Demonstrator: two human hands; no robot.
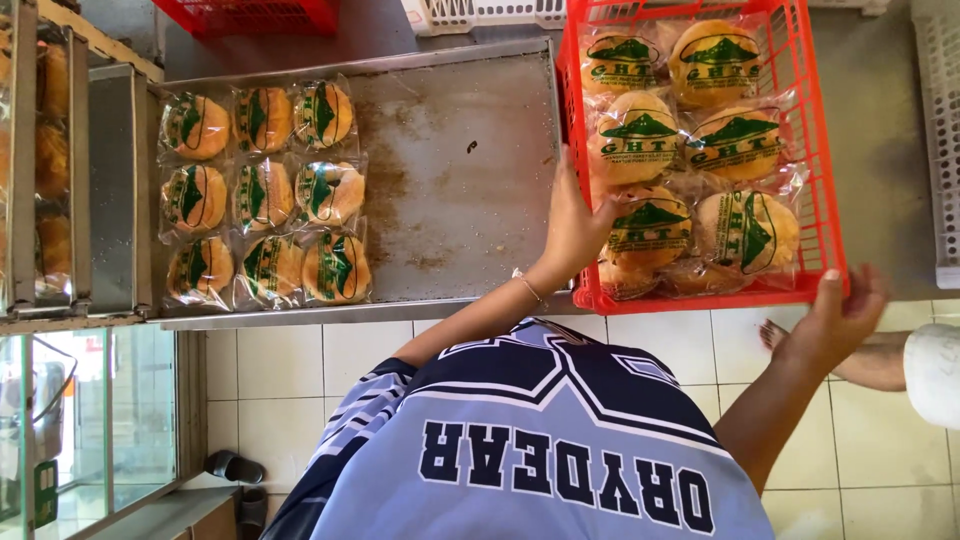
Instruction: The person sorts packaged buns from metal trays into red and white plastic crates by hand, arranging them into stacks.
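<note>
A red plastic crate (810, 150) holds several clear-wrapped round buns (640, 135) with green print. It rests partly on a worn metal tray (460, 160). My left hand (575, 225) grips the crate's left wall, with fingers over the rim next to a wrapped bun. My right hand (838, 312) holds the crate's near right corner. Several more wrapped buns (265, 195) lie in rows on the left part of the tray. My blue and white jersey (520, 440) fills the lower middle of the view.
A glass and metal display case (60, 180) with more buns stands at the left. Another red crate (250, 15) and white crates (940, 140) sit at the far side and right. Another person's bare foot (790, 338) is on the white tiled floor. Dark sandals (232, 468) lie lower left.
</note>
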